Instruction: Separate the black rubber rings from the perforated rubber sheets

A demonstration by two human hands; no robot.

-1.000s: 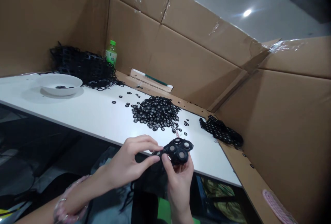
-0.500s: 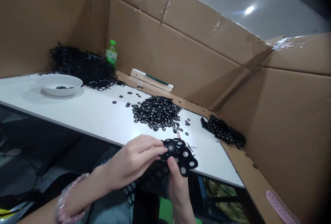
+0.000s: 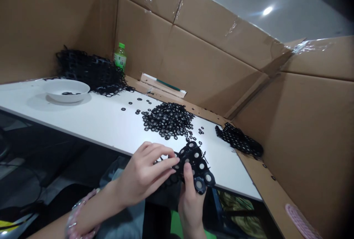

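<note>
1. Holding the black dotted sheet [image 3: 201,166] above the near edge of the white tabletop [image 3: 105,128], your right hand [image 3: 190,209] is gripping it, with the thumb lying across its face.
2. Your left hand [image 3: 143,174] is bringing its fingertips together at the sheet's left side; that grip is looking narrow and closed on the material, though you are hiding exactly which disc sits between the fingers.
3. For good control, you are best steadying the sheet with the right thumb close to where the left fingers are working, so the thin material isn't folding or twisting.
4. Pressing gently and working one round spot at a time is likely sparing the narrow joins from tearing.
5. Just beyond your hands, the pile of small rings [image 3: 168,119] is lying on the tabletop; raising your wrists a little is helping you avoid brushing it.
6. Farther off, the white bowl [image 3: 66,97] is holding a few dark pieces, beside the black tangle [image 3: 91,71], while the folded dotted strip [image 3: 239,141] is resting toward the right.
</note>
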